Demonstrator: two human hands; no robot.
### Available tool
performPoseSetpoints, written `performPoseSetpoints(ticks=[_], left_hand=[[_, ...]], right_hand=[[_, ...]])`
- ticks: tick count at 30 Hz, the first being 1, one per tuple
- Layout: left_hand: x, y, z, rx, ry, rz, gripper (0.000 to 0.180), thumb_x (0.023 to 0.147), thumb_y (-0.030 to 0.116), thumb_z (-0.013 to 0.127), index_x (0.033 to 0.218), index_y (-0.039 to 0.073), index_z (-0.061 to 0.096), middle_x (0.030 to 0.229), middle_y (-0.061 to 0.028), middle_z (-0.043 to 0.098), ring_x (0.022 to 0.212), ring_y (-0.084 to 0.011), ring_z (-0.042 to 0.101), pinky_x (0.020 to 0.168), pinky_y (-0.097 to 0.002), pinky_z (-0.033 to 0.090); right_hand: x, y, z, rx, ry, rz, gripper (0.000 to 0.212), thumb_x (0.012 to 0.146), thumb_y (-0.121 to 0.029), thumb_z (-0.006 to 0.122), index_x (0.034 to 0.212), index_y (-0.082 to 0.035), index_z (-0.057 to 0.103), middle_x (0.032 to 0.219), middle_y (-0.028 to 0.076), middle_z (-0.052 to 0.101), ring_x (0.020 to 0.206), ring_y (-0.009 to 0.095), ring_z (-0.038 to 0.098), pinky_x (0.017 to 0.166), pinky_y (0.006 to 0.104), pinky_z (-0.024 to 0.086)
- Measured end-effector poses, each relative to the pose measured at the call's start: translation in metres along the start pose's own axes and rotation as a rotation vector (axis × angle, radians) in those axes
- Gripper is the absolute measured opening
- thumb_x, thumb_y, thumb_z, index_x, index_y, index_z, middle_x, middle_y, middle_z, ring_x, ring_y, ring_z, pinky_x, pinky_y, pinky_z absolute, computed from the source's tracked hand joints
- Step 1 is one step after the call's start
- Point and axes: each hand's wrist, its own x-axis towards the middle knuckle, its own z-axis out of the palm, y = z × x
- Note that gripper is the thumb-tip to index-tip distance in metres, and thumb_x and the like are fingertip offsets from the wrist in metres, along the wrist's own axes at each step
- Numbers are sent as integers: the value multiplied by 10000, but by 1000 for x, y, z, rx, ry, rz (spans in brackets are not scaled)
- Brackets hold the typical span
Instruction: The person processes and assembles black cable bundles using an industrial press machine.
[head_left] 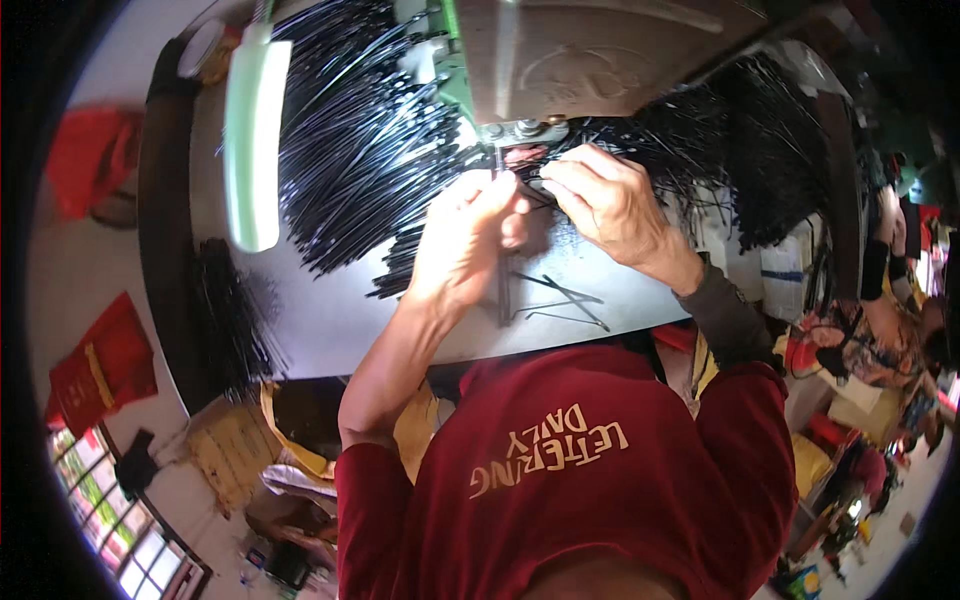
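My left hand (pixel 462 240) is closed in a pinch just below the metal head (pixel 525 131) of a bench machine. A thin black rod (pixel 503 290) runs out from under it toward the table's near edge. My right hand (pixel 615 205) comes in from the right, thumb and fingertips closed together by the same spot. Whatever sits between those fingertips is too small to make out. Left of my hands lies a big pile of thin black rods (pixel 350 160), mostly side by side. A few loose rods (pixel 560 303) cross each other on the metal tabletop (pixel 400 335).
Over my hands juts the machine's brown housing (pixel 570 60). A lit lamp (pixel 258 145) hangs at the left. More black rods (pixel 770 150) are heaped at the right, and a smaller bundle (pixel 235 320) lies at the left edge. Other people are at the far right.
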Motion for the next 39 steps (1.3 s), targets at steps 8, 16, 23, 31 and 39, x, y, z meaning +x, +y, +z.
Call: performPoseSetpoints(ticks=[8,16,23,31,39], left_hand=[[7,5,-2,294,44,170,168,846,189,627,877,24,633,722,-35,608,575,-98,519,533,-225,401],[19,15,1,754,58,396,146,820,137,636,893,10,624,694,-14,610,565,-45,491,518,-199,369],[33,2,-13,591,36,488,215,805,47,608,1017,9,597,721,30,579,624,-10,463,540,-166,361],[41,1,-12,619,37,547,271,759,67,596,1016,-19,594,614,20,464,529,-36,389,473,-203,349],[54,-2,-15,552,-69,572,278,760,82,581,1021,-14,575,518,20,476,455,-31,403,435,-217,349]], right_hand=[[9,-11,17,879,-64,819,114,841,-67,619,913,21,622,728,34,634,588,54,565,495,202,462],[18,-6,20,924,114,894,107,858,-108,617,867,-2,625,642,15,593,523,43,538,475,176,437],[19,-3,27,993,162,921,142,861,-104,616,910,29,623,698,48,621,534,60,556,492,180,453],[20,-5,31,1074,154,912,132,872,-94,597,914,29,623,723,52,619,560,62,555,506,183,455],[20,1,30,1338,188,1002,94,871,-93,604,872,1,612,671,37,574,512,79,504,529,235,495]])
